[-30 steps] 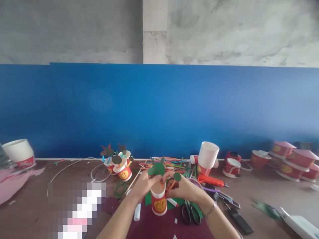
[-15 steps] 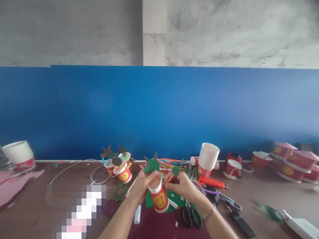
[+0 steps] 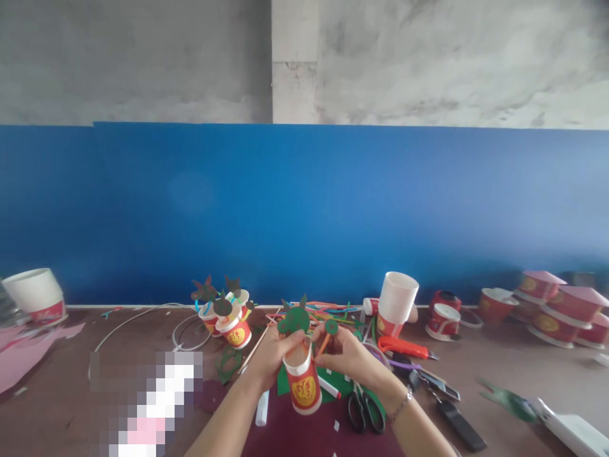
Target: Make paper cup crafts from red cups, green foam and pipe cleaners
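Note:
My left hand [image 3: 272, 355] is closed on the rim of a red and white paper cup [image 3: 299, 368] with a yellow emblem, tilted a little above the work surface. A green cut-out head [image 3: 295, 317] with pointed ears rises behind the cup's rim. At the cup's right side, my right hand [image 3: 349, 352] pinches an orange stick [image 3: 323, 344] topped by a small green disc [image 3: 332, 326]. The stick's lower end is close to the cup wall; whether it touches cannot be made out. Below lie green sheet [image 3: 340, 382], a white marker with red tip [image 3: 329, 386] and black-handled scissors [image 3: 365, 409].
Several finished-looking cups with cut-out heads [image 3: 234, 331] stand at back left. Stacked white cups [image 3: 398, 298], an orange glue gun [image 3: 404, 347] and a black-handled tool [image 3: 459, 422] lie to the right. Coloured pipe-like strips [image 3: 328, 310] spread behind my hands. Pink sheet [image 3: 28, 349] is far left.
The cup has moved slightly down and stands more upright, and the green head has shifted a little right. The orange stick has moved slightly left with my right hand.

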A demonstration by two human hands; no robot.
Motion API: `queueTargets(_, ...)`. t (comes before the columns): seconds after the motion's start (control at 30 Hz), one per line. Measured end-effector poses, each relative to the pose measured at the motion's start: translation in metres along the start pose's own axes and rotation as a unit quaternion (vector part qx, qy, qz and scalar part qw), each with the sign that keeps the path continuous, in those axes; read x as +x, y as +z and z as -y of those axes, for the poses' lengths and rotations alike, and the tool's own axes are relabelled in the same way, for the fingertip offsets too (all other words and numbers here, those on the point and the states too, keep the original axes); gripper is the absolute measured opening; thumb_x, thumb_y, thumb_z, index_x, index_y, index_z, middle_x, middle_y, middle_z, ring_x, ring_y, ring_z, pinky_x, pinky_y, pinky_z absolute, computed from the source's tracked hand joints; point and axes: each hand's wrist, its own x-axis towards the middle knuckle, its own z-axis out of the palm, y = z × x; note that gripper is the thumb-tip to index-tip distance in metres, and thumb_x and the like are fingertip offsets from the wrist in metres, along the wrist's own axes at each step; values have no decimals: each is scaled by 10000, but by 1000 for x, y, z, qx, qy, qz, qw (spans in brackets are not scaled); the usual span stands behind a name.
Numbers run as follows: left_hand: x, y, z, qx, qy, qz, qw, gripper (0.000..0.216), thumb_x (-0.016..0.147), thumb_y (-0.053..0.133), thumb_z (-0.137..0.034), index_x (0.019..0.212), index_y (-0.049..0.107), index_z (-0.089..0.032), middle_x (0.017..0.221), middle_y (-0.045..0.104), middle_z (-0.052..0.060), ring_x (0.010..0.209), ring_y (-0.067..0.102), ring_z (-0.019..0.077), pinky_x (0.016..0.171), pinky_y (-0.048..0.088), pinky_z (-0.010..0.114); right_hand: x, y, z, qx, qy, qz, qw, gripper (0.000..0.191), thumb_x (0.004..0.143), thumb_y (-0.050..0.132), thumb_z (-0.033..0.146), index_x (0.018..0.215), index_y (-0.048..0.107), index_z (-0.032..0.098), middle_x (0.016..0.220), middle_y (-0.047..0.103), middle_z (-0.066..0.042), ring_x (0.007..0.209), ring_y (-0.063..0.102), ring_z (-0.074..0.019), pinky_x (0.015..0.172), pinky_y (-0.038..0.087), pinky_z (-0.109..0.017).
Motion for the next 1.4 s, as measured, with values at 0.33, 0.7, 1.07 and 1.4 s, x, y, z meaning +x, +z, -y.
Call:
queueTargets(0.33, -3, 6, -1, 3, -12, 43, 999, 243, 643, 778, -308, 704, 630, -126, 612, 652, 20, 541, 588, 131, 570, 427, 240, -7, 0, 10, -82, 60, 72, 992, 223, 644, 696, 148, 808, 551, 181, 670, 543, 54, 608, 483, -91, 544, 369, -193)
queueTargets(0.7, -1, 3, 9, -11, -21, 33, 999, 237, 645, 780, -287, 767, 648, -133, 669, 681, 30, 606, 622, 152, 625, 453, 257, -9, -6, 9, -36, 83, 118, 989, 285, 615, 764, 215, 785, 541, 166, 684, 577, 47, 584, 504, -82, 526, 380, -186)
queueTargets(1.07, -2, 2, -6, 41, 39, -9, 998, 310, 740, 683, -393, 901, 687, -129, 834, 731, 93, 802, 665, 253, 775, 470, 353, 2, -6, 9, -24, 49, -109, 993, 341, 719, 669, 484, 763, 558, 165, 589, 599, 12, 511, 523, -106, 483, 327, -225)
queueTargets(1.4, 5, -5, 3, 85, 30, 36, 995, 383, 693, 735, -389, 973, 697, -131, 917, 721, 104, 864, 652, 254, 835, 464, 359, 6, -2, 4, -214, -42, -155, 964, 335, 832, 494, 349, 547, 531, 177, 560, 479, 14, 565, 464, -126, 551, 357, -256)
